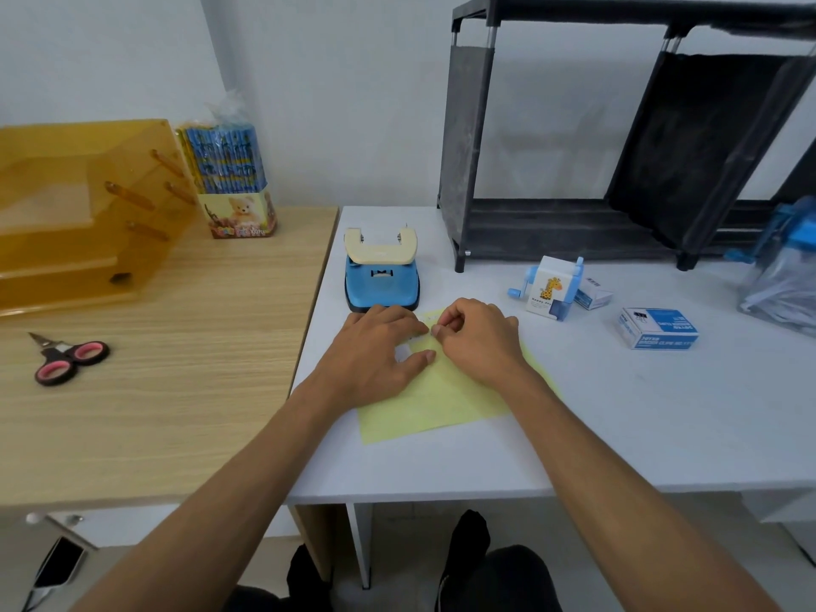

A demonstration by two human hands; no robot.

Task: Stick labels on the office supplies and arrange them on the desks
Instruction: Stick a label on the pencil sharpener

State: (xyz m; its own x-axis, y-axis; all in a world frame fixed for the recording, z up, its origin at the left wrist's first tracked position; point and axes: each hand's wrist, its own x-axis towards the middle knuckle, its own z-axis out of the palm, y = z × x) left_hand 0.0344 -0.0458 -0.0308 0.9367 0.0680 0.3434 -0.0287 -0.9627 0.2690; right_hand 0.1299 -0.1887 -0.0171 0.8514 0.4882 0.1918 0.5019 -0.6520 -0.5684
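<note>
A yellow label sheet lies on the white desk in front of me. My left hand rests flat on the sheet's upper left part, fingers spread. My right hand is curled, thumb and forefinger pinching at a small white label on the sheet's top edge; whether the label is lifted is hidden. Just behind the hands stands a blue hole punch with a cream handle. To the right are a blue-and-white pencil sharpener and a blue binder clip box.
A wooden desk at left carries pink-handled scissors, an amber paper tray and a wrapped pencil pack. A dark fabric shelf stands at the back right, with a plastic bag beside it and a small box.
</note>
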